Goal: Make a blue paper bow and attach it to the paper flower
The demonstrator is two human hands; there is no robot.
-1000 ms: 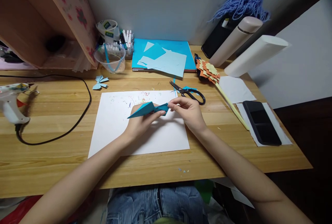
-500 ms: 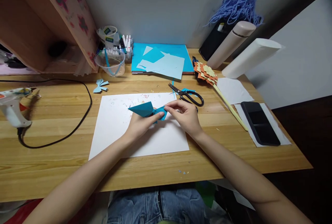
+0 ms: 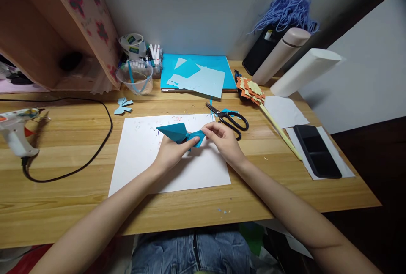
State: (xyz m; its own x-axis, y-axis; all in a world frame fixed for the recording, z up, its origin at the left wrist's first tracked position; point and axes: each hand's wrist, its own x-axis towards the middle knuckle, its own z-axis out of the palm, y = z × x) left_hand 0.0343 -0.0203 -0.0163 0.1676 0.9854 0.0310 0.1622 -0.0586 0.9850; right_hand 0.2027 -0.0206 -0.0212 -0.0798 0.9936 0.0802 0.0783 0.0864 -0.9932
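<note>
A folded blue paper bow (image 3: 174, 132) is held between my two hands above a white sheet of paper (image 3: 139, 168). My left hand (image 3: 173, 151) is closed on its middle, thumb on top, with one pointed loop sticking out to the left. My right hand (image 3: 223, 138) pinches the right edge of the bow between thumb and fingertips. Just beyond the right hand lie black-handled scissors (image 3: 226, 117), blades apart, beside blue paper scraps (image 3: 231, 112). A finished-looking pale blue paper bow (image 3: 123, 106) rests beyond the sheet's far left corner.
At the left lies a glue gun (image 3: 19, 132) with a looping black cord (image 3: 109, 132). Along the back are a clear plastic cup (image 3: 136, 81), marker pens (image 3: 154, 54) and blue paper (image 3: 196, 60). To the right are a paper flower (image 3: 250, 90), a phone (image 3: 317, 151) and a flask (image 3: 281, 56).
Both hands stay in nearly the same place on the blue paper bow. Its left loop has tilted slightly, and the camera view has shifted a little.
</note>
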